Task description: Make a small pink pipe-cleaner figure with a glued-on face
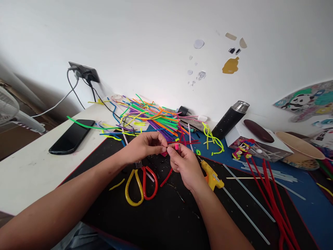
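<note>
A small pink piece (pixel 164 153) sits between the two hands, above the black mat (pixel 156 225). The left hand (pixel 140 147) pinches narrowly, thumb and forefinger closed on it. The right hand (pixel 186 165) has its thumb tip at the same spot, with a pink stub (pixel 177 147) gripped between thumb and forefinger. The piece lies just under the left thumb, slightly nearer that hand; the stub is to its right. The fingertips practically meet, and neither hand is spread.

The scissors (pixel 144 184) lie below the left hand, handles toward the person. A red strip (pixel 166 177) lies near them, and the glue gun (pixel 211 175) is just beyond the right hand. Farther off are the heap of stems (pixel 158 119), the phone (pixel 73 137) at left and the flask (pixel 231 119) leaning at right.

Fingers cover most of the piece, so its long axis cannot be told, nor whether it joins the stub. The scissors' blades are hard to make out. The red stems (pixel 270 201) and fan (pixel 7 104) are cut off by the edges.
</note>
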The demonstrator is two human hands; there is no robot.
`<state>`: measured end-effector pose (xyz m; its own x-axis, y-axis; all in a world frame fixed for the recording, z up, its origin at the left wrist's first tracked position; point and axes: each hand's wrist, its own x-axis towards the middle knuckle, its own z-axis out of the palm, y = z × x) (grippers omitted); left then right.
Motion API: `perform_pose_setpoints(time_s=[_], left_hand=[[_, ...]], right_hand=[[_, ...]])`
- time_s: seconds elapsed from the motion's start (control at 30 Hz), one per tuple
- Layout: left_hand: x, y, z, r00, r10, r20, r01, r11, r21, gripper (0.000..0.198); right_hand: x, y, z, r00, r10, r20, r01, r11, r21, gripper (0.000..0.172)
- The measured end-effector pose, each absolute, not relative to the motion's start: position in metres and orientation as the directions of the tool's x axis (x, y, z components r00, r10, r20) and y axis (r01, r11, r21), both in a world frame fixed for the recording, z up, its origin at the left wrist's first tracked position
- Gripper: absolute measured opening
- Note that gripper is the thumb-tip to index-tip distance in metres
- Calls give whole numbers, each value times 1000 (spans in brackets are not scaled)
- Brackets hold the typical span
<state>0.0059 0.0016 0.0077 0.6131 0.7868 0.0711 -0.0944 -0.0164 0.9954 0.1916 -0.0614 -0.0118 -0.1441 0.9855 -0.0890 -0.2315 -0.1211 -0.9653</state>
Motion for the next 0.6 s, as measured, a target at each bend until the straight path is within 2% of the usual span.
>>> perform_pose_setpoints(time_s=[0.2,0.4,0.6], left_hand=[[5,3,5,591,806,28,-150,76,986,26],[4,4,4,605,796,21,-119,65,991,24],[0,6,9,629,777,16,-62,30,998,24]], right_hand=[[189,-62,-9,-136,986,-101,-210,-129,-969,33],[191,-61,-12,-120,990,-79,-187,-101,-977,29],[198,-61,-13,-89,996,-16,15,-15,-1000,25]])
